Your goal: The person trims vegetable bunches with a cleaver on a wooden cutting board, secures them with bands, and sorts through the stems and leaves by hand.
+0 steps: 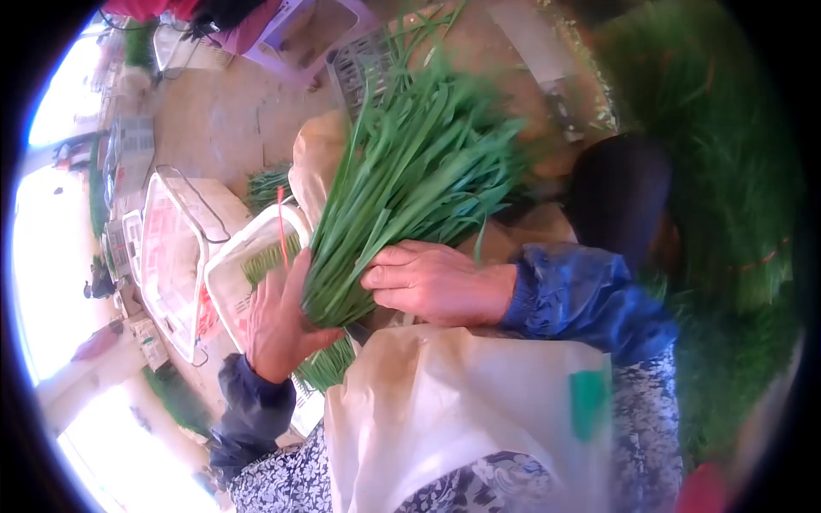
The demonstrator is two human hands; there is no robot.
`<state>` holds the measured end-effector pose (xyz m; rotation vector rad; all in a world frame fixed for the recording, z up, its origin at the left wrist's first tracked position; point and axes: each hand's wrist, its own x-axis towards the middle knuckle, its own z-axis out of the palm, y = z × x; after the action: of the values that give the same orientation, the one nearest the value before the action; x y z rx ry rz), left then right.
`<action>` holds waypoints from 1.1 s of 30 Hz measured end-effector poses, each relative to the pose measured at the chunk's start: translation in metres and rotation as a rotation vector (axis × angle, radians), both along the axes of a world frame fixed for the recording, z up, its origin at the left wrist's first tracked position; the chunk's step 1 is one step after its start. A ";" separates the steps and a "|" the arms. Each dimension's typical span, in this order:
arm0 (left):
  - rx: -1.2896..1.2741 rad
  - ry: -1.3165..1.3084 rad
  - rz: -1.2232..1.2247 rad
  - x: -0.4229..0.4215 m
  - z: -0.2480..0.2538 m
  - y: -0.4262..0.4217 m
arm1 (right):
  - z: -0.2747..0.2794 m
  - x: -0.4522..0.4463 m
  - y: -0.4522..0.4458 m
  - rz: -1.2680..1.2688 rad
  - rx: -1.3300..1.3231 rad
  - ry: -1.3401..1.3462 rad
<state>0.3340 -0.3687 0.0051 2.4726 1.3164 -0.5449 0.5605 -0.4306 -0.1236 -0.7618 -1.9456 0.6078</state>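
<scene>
A large bunch of long flat green leaves (419, 171) lies slanted above my lap, its stem ends toward me at the lower left. My right hand (432, 282) is closed on the right side of the stems, fingers curled in. Spread along the left side of the stem ends is my left hand (282, 316), thumb below and fingers pointing up. A thin red tie (281, 224) stands up by its fingertips. Just behind that hand, a white basket (224, 272) contains more green stems (267, 261). A pale apron (462, 385) covers my lap.
Another white basket (158, 265) stands at the left. A large heap of greens (718, 171) fills the right side. At the top are a purple stool (278, 34), a grey crate (346, 73) and part of another person in dark and red clothing (231, 21).
</scene>
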 end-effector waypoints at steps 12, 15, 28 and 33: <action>-0.222 -0.430 -0.046 0.020 -0.046 0.029 | 0.013 0.055 -0.027 -0.022 -0.222 0.141; -0.220 -0.409 -0.024 0.024 -0.045 0.029 | 0.017 0.082 -0.036 -0.053 -0.314 0.270; -0.021 -0.398 -0.251 0.005 -0.040 0.004 | 0.034 0.100 -0.027 -0.578 -0.239 0.277; 0.172 -0.559 -0.225 -0.029 -0.058 0.004 | 0.015 0.066 -0.024 -0.320 -0.202 -0.041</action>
<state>0.3046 -0.3648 -0.0525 2.6453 0.8980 0.2239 0.6264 -0.4542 -0.1088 -1.1926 -1.7649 0.5994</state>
